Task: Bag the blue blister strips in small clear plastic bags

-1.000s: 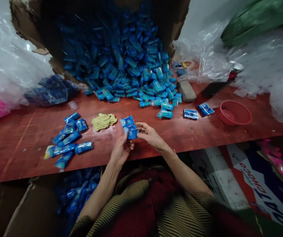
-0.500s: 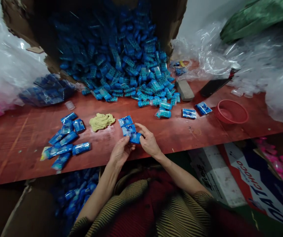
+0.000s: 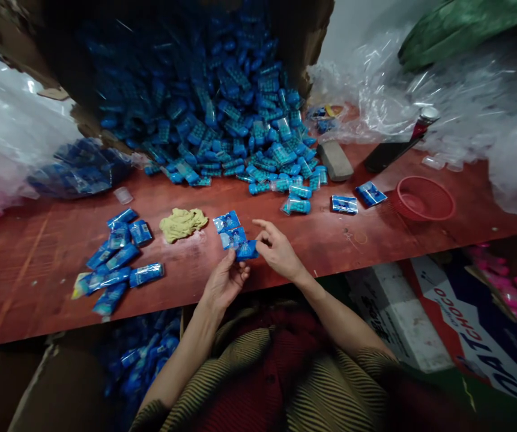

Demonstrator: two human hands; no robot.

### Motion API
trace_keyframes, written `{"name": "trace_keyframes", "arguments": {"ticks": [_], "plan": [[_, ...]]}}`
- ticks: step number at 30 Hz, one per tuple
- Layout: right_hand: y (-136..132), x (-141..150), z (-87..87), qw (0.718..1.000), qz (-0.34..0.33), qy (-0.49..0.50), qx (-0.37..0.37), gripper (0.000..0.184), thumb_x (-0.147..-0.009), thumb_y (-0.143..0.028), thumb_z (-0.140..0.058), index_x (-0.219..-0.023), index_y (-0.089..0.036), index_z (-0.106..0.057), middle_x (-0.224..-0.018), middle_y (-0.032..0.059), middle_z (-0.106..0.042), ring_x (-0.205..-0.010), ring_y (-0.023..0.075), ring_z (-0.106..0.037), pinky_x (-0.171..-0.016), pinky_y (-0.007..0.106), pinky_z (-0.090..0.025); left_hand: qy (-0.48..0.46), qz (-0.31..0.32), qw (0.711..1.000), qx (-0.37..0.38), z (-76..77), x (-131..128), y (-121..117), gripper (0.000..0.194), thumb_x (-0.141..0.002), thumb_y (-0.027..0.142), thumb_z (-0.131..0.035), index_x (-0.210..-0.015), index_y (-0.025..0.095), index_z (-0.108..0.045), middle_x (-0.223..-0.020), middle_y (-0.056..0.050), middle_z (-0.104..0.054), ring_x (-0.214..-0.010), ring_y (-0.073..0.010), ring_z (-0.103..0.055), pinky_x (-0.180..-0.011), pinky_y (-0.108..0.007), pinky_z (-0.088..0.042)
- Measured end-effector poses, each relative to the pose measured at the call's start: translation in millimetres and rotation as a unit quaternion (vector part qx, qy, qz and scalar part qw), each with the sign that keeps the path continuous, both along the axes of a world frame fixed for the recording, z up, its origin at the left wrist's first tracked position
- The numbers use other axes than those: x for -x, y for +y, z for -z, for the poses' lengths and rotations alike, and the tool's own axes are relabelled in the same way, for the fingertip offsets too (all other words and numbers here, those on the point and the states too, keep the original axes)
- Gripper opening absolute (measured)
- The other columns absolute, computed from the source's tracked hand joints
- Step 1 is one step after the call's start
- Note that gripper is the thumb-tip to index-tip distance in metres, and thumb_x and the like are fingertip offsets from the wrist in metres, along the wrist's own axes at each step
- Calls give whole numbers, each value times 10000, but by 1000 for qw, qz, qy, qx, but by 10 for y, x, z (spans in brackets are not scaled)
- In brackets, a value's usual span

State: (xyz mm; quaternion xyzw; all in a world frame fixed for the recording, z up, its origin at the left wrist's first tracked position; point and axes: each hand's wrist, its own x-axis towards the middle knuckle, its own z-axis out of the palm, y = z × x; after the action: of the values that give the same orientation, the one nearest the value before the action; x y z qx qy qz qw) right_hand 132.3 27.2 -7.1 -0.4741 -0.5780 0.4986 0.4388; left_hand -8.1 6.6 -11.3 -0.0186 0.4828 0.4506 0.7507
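Three small blue printed sleeves are close together at the front of the red table, lying partly over one another. The far sleeve (image 3: 226,221) and the middle sleeve (image 3: 233,237) lie flat on the wood. Nearest me, a third blue sleeve (image 3: 246,249) is between my hands. My left hand (image 3: 226,281) has its thumb on the left end of it, fingers curled beneath. At its right end, my right hand (image 3: 279,251) pinches the edge with thumb and a finger, while the index finger points out. A crumpled yellow-green lump (image 3: 182,224) lies to the left.
Blue-capped clear bottles (image 3: 222,138) spill from a torn cardboard box (image 3: 319,36). Several wrapped blue bottles (image 3: 123,257) lie left. On the right are two blue label stacks (image 3: 344,204), a grey block (image 3: 335,161), a black-bladed tool (image 3: 386,155) and a red basket (image 3: 424,201).
My right hand has shifted slightly right, its index finger lifting off the sleeves. The near sleeve has turned a little between my hands. The whole view has shifted slightly.
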Motion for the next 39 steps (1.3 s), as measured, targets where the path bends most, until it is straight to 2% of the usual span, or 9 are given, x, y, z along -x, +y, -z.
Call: {"name": "trace_keyframes", "arguments": {"ticks": [3,6,11,15,21,25,30,34,39], "plan": [[58,-165,-45,984,101,-120,-90,366,-877,-250,-428,-1230,-172,-486,-719,-7,-562,-672,129,-528,-719,283,-443,-9,-12,1000,6,35,16,18,259,-907,229,-430,-685,145,-533,-481,-5,-526,-434,-103,-535,-409,-175,-453],[246,-481,-7,922,174,-304,-164,335,-881,-232,-423,-1191,-183,-541,-1052,108,-594,-984,234,-523,-867,395,-409,-21,-18,999,19,62,27,41,281,-908,234,-425,-662,142,-523,-487,-6,-515,-450,-103,-535,-410,-173,-447],[461,-778,288,832,147,-523,-112,316,-852,-195,-474,-1150,-180,-579,-1116,154,-551,-990,291,-482,-816,447,-400,-37,-26,999,18,77,25,45,284,-902,225,-436,-642,145,-517,-495,-1,-496,-459,-97,-521,-420,-173,-445],[356,-650,404,833,66,-536,-120,242,-871,-218,-461,-1043,-220,-631,-1028,115,-564,-923,257,-480,-758,407,-406,-27,-39,999,28,101,53,31,255,-897,215,-446,-666,151,-531,-500,6,-485,-460,-94,-513,-419,-168,-439],[459,-612,218,819,143,-537,-143,300,-899,-285,-445,-1149,-173,-569,-1131,145,-540,-991,286,-458,-788,408,-379,-9,-45,999,28,169,90,34,263,-903,225,-434,-675,150,-541,-501,0,-498,-471,-101,-527,-430,-173,-446],[573,-581,246,804,89,-579,-97,343,-887,-256,-470,-1215,-170,-524,-1110,152,-556,-969,285,-471,-772,392,-377,-14,-49,999,18,180,76,42,289,-907,232,-420,-653,149,-532,-507,-9,-510,-479,-110,-540,-433,-183,-453],[505,-433,415,817,36,-564,-114,423,-865,-230,-509,-1286,-259,-476,-1162,115,-546,-991,270,-479,-788,379,-396,-19,-49,999,0,179,105,26,270,-890,263,-466,-656,148,-538,-519,-7,-522,-491,-112,-551,-443,-187,-462],[497,-371,460,839,10,-528,-131,420,-866,-228,-493,-1284,-187,-485,-1116,136,-572,-1002,264,-504,-835,387,-423,-2,-58,998,-1,206,116,28,256,-865,311,-519,-667,150,-544,-522,-6,-529,-495,-114,-555,-445,-189,-466],[369,-396,269,974,-42,-209,-75,366,-846,-251,-511,-1199,-173,-566,-1133,82,-626,-1018,197,-577,-892,338,-441,13,-77,997,-1,236,119,45,267,-884,299,-484,-667,151,-533,-511,-3,-532,-487,-110,-562,-443,-184,-465]]}}
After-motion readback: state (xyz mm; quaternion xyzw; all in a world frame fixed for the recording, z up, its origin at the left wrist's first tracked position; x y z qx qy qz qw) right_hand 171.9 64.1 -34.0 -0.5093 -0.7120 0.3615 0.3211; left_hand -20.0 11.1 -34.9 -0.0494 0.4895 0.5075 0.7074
